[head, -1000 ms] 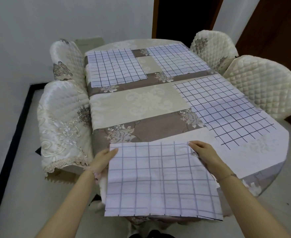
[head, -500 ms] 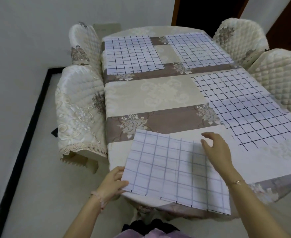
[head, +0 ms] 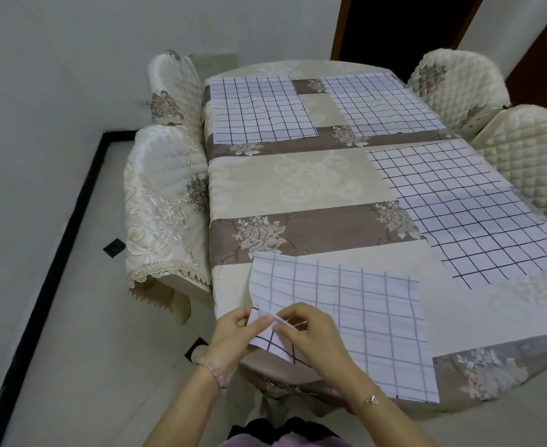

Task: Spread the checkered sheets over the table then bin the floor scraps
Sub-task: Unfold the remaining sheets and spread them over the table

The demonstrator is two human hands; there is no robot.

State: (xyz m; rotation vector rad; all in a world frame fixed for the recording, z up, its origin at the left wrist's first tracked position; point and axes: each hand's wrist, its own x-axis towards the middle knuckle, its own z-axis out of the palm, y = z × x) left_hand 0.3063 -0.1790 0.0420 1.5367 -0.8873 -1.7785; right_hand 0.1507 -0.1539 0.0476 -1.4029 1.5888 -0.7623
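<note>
A checkered sheet [head: 369, 321] lies face down at the near edge of the table [head: 285, 185], its pale grid showing through. Its near left corner is folded up, showing dark lines on the underside. My left hand [head: 233, 337] and my right hand [head: 311, 333] meet at that corner, and both pinch the sheet's edge there. Three more checkered sheets lie flat on the table: one at the far left [head: 259, 109], one at the far right [head: 378, 104], one along the right side [head: 465, 204].
Cream quilted chairs flank the table: two on the left [head: 162, 201] [head: 175, 85], two on the right [head: 459, 82] [head: 536, 162]. A dark doorway [head: 401, 24] opens behind the table. Pale tiled floor [head: 85, 317] with a black border strip runs along the left.
The right hand left the sheet's far right corner and came across to the near left corner. Both hands now pinch that corner and have turned it up. The view has shifted left.
</note>
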